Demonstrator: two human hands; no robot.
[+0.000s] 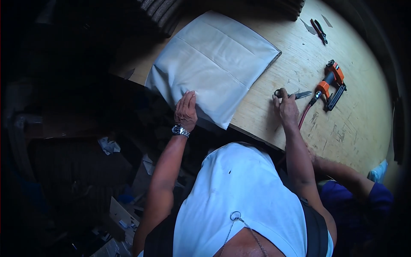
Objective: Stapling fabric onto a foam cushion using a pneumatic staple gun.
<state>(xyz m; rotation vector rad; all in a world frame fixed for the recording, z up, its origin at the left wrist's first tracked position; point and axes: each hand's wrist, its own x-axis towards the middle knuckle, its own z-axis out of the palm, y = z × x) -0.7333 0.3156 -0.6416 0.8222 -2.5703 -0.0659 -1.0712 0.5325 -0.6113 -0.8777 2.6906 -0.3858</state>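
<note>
At the plywood workbench (342, 128), we press our left hand (186, 110) flat, fingers spread and gripping nothing, on the near corner of a pale grey padded fabric cushion panel (214, 64) that juts past the bench's front edge. Our right hand (287, 109) rests on the wood with its fingers curled at the dark loop handles of small steel scissors (293, 94); we cannot tell whether it has closed on them. Just beyond lies an orange pneumatic stapler (332, 83) on its red air hose (305, 116). The risks, as we judge them: the overhanging panel could slide off if the palm lifts, and the blades could snag the hose close by.
</note>
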